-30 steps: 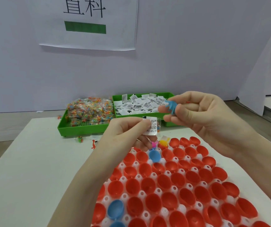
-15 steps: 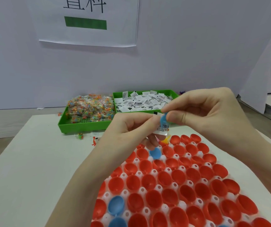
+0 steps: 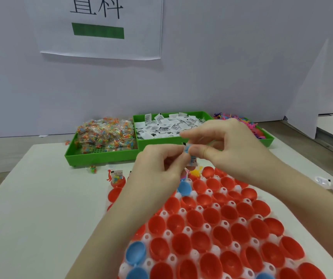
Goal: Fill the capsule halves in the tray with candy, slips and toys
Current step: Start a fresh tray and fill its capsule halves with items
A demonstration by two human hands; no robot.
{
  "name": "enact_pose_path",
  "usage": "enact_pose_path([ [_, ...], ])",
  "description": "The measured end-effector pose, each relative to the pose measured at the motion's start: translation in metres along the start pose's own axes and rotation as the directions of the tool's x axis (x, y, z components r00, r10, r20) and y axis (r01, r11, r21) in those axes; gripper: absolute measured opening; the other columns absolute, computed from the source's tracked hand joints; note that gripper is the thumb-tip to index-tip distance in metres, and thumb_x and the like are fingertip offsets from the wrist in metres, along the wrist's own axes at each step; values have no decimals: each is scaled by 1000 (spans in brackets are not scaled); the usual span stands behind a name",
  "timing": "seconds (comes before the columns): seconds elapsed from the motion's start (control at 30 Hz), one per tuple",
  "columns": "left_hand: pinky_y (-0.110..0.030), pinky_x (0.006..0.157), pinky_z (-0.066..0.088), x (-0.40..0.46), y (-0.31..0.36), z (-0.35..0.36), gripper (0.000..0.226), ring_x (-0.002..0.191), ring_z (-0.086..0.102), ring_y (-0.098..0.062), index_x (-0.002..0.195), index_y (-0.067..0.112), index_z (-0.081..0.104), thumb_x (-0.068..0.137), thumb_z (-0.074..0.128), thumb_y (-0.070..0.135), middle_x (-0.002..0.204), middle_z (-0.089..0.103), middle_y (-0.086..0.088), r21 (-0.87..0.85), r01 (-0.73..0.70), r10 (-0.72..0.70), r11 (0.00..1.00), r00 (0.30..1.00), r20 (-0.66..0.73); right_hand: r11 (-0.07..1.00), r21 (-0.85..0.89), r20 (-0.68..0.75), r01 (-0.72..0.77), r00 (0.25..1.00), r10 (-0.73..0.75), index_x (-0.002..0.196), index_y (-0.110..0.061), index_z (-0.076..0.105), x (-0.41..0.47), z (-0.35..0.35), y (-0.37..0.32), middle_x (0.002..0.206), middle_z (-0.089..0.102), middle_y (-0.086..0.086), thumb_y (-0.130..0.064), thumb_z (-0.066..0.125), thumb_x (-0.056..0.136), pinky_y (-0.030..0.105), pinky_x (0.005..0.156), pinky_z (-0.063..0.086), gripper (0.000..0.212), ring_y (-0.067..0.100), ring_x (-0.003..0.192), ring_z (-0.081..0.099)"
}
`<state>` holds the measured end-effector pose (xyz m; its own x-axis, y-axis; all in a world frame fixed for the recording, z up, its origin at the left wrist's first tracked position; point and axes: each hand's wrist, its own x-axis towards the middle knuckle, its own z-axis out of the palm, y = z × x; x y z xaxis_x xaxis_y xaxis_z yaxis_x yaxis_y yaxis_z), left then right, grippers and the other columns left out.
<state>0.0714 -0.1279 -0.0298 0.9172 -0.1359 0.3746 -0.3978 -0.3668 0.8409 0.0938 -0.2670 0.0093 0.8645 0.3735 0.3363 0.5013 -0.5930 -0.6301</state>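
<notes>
Since a second ago both hands met: left hand (image 3: pixel 157 166) and right hand (image 3: pixel 224 146) pinch one blue toy (image 3: pixel 186 149) and one slip (image 3: pixel 193 160) (blurred) over the tray's (image 3: pixel 206 226) far edge; three green bins (image 3: pixel 101 156) behind

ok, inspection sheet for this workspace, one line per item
Surface: white table, partly covered by the tray.
Job's things: capsule tray of mostly empty red halves, few blue; green bins hold candy packets, paper slips and toys.
Clutter: loose candy packet and bits in front of the bins.
Hands: left hand and right hand together pinch a blue toy with a slip.
Cables: nothing seen.
Surroundings: white wall, paper sign.
</notes>
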Motion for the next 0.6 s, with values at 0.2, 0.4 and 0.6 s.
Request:
enact_pose_path([
  [0.2, -15, 58, 49, 32, -9, 31, 22, 47, 54, 8, 110, 5, 64, 88, 59, 7, 59, 57, 16, 65, 82, -77, 995, 994, -73, 981, 50, 221, -189, 960, 173, 95, -25, 67, 19, -24, 25, 70, 72, -5, -3, 60, 84, 26, 74, 52, 25, 5, 71, 66],
  [0.4, -23, 78, 46, 66, -35, 51, 51, 91, 60, -11, 119, 14, 58, 81, 65, 46, 98, 65, 3, 378, 85, -88, 922, 996, -9, 948, 31, -25, -316, 948, 317, 99, -8, 71, 28, -9, 82, 91, 71, 7, -2, 65, 82, 27, 84, 50, 19, 11, 83, 62],
  [0.6, -32, 91, 29, 83, -61, 64, 71, 113, 52, -18, 127, 20, 49, 75, 56, 67, 120, 61, 4, 756, -88, -202, 648, 938, 282, 937, -9, -70, -350, 935, 349, 90, -11, 74, 20, 9, 118, 87, 72, 5, -5, 67, 80, 17, 74, 47, 13, 8, 76, 62],
])
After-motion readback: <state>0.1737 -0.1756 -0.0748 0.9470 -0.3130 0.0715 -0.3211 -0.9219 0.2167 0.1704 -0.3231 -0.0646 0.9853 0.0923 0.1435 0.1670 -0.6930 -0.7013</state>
